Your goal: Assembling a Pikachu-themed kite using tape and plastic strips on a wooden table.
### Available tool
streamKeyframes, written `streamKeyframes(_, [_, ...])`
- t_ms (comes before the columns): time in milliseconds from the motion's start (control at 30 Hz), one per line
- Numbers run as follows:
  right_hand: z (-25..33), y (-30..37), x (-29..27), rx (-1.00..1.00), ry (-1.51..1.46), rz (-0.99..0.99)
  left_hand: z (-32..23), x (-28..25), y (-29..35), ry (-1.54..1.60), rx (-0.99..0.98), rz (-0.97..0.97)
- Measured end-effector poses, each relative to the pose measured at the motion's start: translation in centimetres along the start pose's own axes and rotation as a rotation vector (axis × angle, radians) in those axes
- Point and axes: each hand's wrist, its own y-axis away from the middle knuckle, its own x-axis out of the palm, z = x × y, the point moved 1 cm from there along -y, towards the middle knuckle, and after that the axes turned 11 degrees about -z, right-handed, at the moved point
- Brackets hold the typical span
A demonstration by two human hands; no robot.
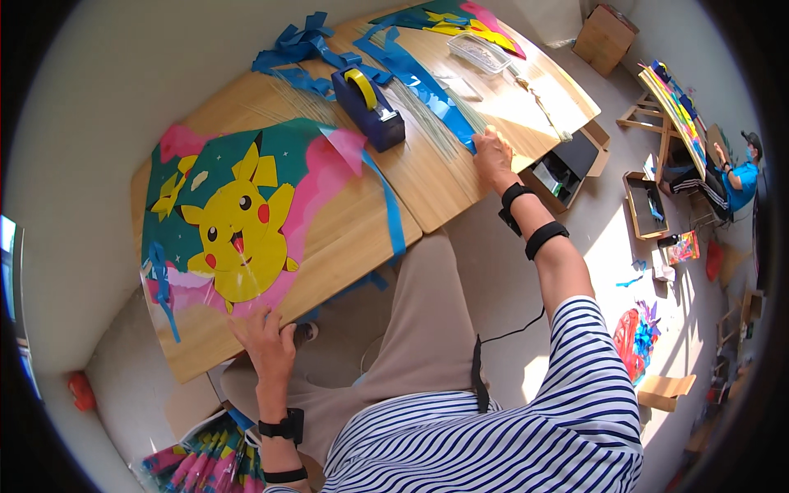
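A printed plastic kite sheet (pixel 312 197) with a yellow cartoon figure on green and pink lies across the left of the wooden table. At its near edge my left hand (pixel 267 338) rests with fingers apart, holding nothing. Over on the right, my right hand (pixel 495 156) is closed at the near end of a wide blue ribbon (pixel 440 103), which runs away across the table. Thin pale sticks (pixel 419 123) lie beside that ribbon. Between the sheet and the sticks stands a dark blue tape dispenser (pixel 382 127) with a yellow roll. A narrow blue strip (pixel 393 215) hangs over the near edge.
Tangled blue ribbon (pixel 304 45), a clear plastic tray (pixel 479 52) and another printed sheet (pixel 468 23) occupy the table's far side. An open carton (pixel 559 177) is below the right edge. Folded printed pieces (pixel 209 460) are at lower left. Another person (pixel 740 185) sits far right.
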Motion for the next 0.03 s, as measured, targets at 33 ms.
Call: streamKeyframes(33, [0.36,-0.21,-0.33,-0.015,0.012,0.059,0.02,-0.04,0.36,0.009,-0.03,0.035])
